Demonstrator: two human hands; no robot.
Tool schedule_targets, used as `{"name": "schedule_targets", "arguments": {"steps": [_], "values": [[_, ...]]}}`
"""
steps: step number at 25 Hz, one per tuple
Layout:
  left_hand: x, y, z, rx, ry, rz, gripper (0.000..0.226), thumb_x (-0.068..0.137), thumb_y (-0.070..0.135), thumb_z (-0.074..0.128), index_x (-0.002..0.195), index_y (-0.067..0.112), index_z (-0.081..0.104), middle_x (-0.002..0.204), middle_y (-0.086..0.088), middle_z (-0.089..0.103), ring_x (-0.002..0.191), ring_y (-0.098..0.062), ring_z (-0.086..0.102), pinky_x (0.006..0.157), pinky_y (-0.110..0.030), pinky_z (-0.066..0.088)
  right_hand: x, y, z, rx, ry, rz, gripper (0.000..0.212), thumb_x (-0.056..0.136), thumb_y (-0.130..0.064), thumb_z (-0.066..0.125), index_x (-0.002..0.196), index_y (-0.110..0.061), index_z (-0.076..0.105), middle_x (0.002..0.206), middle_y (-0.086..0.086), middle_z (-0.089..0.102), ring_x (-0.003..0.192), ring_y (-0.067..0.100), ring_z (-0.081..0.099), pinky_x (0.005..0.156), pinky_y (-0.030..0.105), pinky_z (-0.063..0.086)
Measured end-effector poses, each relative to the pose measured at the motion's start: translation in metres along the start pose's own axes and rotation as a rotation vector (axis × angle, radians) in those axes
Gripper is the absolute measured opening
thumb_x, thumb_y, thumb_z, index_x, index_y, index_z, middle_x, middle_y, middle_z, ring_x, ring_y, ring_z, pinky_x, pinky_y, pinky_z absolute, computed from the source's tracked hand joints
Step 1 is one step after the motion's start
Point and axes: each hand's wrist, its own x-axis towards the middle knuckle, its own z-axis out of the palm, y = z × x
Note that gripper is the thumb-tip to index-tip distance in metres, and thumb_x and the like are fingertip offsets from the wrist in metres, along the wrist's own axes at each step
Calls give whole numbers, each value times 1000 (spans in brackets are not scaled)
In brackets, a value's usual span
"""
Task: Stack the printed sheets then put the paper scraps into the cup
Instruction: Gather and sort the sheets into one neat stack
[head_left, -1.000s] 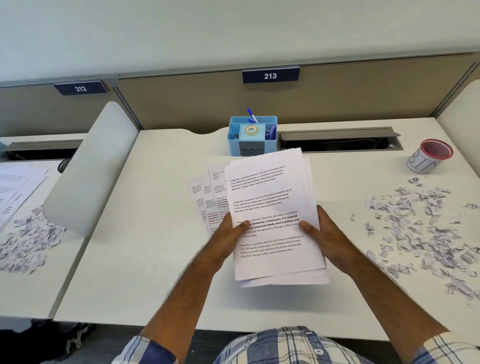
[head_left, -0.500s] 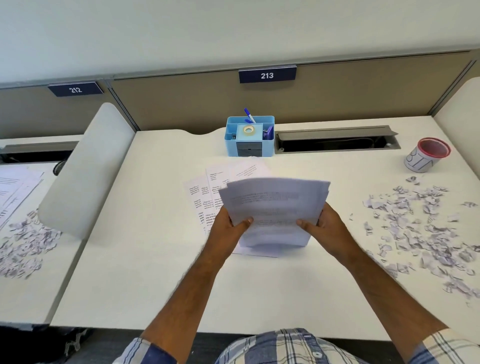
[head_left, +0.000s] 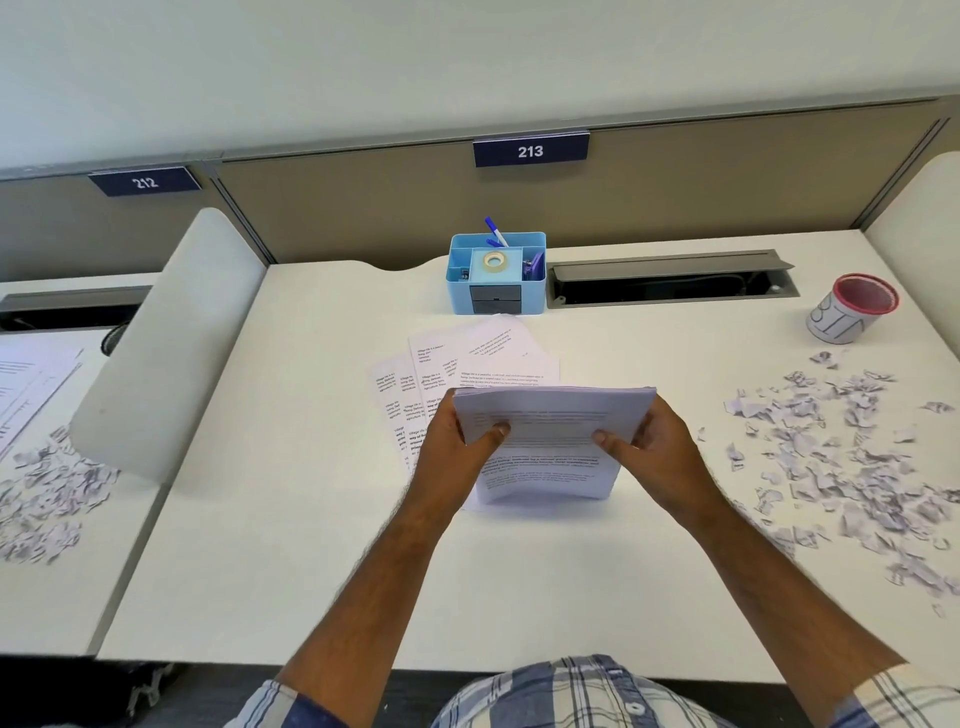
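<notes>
Printed sheets (head_left: 550, 441) stand on their lower edge at the middle of the desk (head_left: 311, 519), held upright as a bundle between both hands. Left hand (head_left: 457, 457) grips the bundle's left side, thumb on the near face; right hand (head_left: 654, 452) grips the right side the same way. The bundle's bottom edge appears to touch the desk, though the contact line is partly hidden by the bowed paper.

Step in hand, by my reading: squaring the gathered sheets by tapping their edge on the desk. The stack is not complete: several loose sheets (head_left: 457, 364) lie fanned flat just behind the bundle, in front of the blue desk organiser (head_left: 496, 275).

Next move calls for laying the squared bundle down flat and drawing the fanned sheets onto it, or onto them, with edges aligned.

Paper scraps (head_left: 841, 457) lie scattered over the right part of the desk, untouched. Cup (head_left: 849, 309), red-rimmed, sits tilted at the far right, beyond the scraps. The scrap step has not begun.
</notes>
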Motion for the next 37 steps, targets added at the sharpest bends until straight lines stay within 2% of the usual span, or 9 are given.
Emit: {"name": "schedule_targets", "arguments": {"steps": [2,6,12,18,22,25,28,31,37], "values": [[4,3,0,9,11,-1,53,91,19,81,136,32,55,127,13,71,120,-11,66,99,-33,58,2,0,2,12,-24,-23,43,89,-8,77,122,-28,59,119,-4,73,111,18,69,96,41,57],[7,5,6,25,21,-7,47,94,23,77,137,31,59,127,12,72,119,-12,66,103,-42,57,4,3,9,-9,31,13,35,91,-15,76,116,-33,60,115,-6,74,107,14,71,96,44,58],[6,8,6,35,73,83,45,91,21,81,127,29,54,126,7,66,119,-13,61,94,-28,58,4,-1,6,20,61,-57,34,88,-8,79,108,-27,58,103,-6,69,98,14,67,82,26,57],[12,8,12,4,52,35,55,95,25,77,142,33,50,134,14,65,126,-10,60,104,-36,54,9,8,15,-26,90,15,37,86,-19,81,117,-24,61,112,-6,73,99,8,71,86,29,60],[15,8,10,12,71,85,48,97,25,75,137,34,51,132,15,64,123,-5,60,99,-27,53,13,7,10,12,83,2,35,86,-16,81,113,-29,61,109,-8,74,98,8,72,79,22,59],[16,2,12,3,57,58,48,96,21,76,133,34,48,129,14,63,121,-5,60,94,-22,54,16,10,8,13,32,21,40,84,-16,83,114,-31,61,109,-9,74,101,9,71,84,28,59],[22,-10,13,-25,37,10,53,94,22,77,140,30,53,131,12,68,122,-8,64,101,-31,56,21,18,10,-19,10,39,41,85,-18,83,118,-30,62,110,-14,75,101,7,72,86,29,58],[27,-24,15,-40,25,-36,44,95,21,78,135,26,61,126,9,73,119,-12,68,105,-43,56,25,26,10,-22,-8,63,42,84,-21,83,120,-26,63,110,-12,76,101,8,72,86,30,58],[32,-36,27,-90,52,-114,35,94,24,78,126,27,67,117,8,77,108,-14,73,97,-47,61,31,50,11,-39,-30,143,39,84,-21,84,119,-21,68,111,-5,77,101,14,73,86,32,60]]}}
